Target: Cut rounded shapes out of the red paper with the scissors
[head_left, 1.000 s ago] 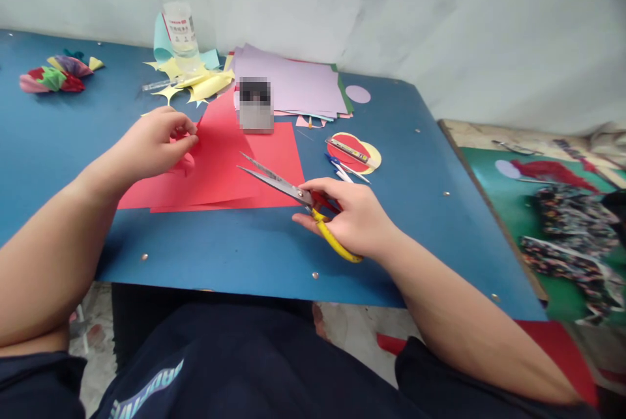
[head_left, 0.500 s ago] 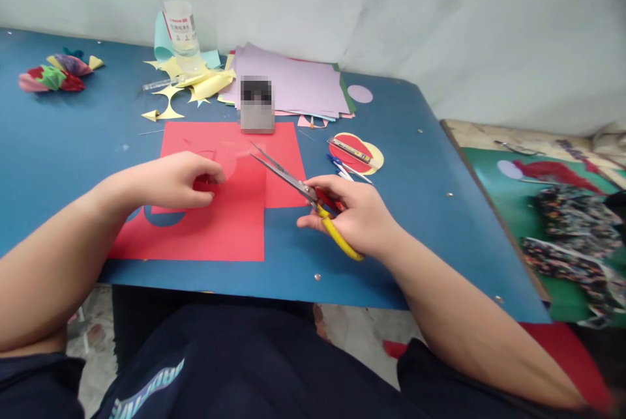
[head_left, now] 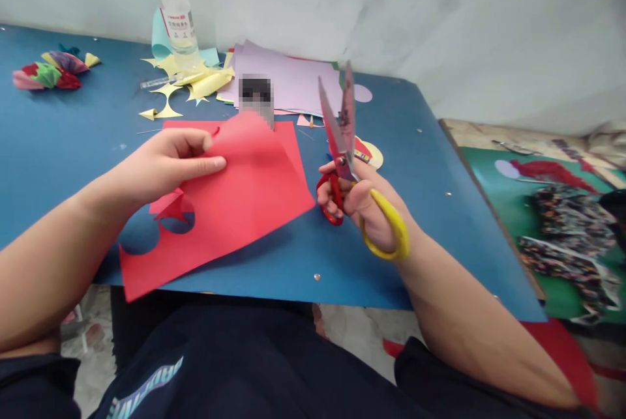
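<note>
My left hand (head_left: 173,165) pinches a sheet of red paper (head_left: 235,204) near its upper left edge, thumb on top. Round pieces are cut out of the sheet's left side, and it is lifted and tilted off the table. Under it lies another red sheet (head_left: 289,139), mostly covered. My right hand (head_left: 372,204) holds a pair of scissors (head_left: 345,158) with one red and one yellow handle. The blades are a little apart and point up and away from me, clear of the paper's right corner.
Behind the paper are a pixelated object (head_left: 255,96), a stack of coloured paper (head_left: 293,77), yellow scraps (head_left: 210,85) and a clear bottle (head_left: 180,28). A box cutter (head_left: 362,155) lies on round cutouts right of the scissors. Gathered coloured pieces (head_left: 49,73) sit far left.
My left hand has taken hold of the red sheet and raised and turned it. The scissors have swung upright in my right hand, and their blades have opened wider.
</note>
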A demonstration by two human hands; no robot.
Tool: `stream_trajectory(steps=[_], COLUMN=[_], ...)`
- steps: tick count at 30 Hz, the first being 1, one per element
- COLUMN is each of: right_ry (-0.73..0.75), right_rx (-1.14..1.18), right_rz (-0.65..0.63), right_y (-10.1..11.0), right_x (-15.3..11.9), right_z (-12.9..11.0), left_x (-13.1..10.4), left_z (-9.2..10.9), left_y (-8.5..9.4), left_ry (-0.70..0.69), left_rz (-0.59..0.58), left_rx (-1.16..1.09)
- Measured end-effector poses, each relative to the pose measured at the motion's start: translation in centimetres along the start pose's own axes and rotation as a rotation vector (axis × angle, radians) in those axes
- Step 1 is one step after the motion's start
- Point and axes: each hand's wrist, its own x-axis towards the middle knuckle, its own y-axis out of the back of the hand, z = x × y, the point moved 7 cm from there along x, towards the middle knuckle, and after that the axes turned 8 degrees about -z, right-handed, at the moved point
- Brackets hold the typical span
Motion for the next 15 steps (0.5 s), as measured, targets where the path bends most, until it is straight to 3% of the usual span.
stream_trajectory(steps=[4,7,15], right_ry=[-0.032,-0.029,-0.027], right_rx=[0.134,0.137,-0.013], right_rz=[0.004,-0.028,-0.016], right_y=[-0.3,-0.6,-0.6], right_x=[0.0,-0.1,-0.6], right_z=[0.7,0.6,0.1], left_x=[0.6,1.0,0.5], left_z=[-0.6,-0.8,-0.8], left_y=[1.6,2.0,0.2], left_ry=[-0.072,-0.078,-0.068], left_rz=[0.211,0.285,0.198], left_rx=[-0.25,-0.371,-0.395])
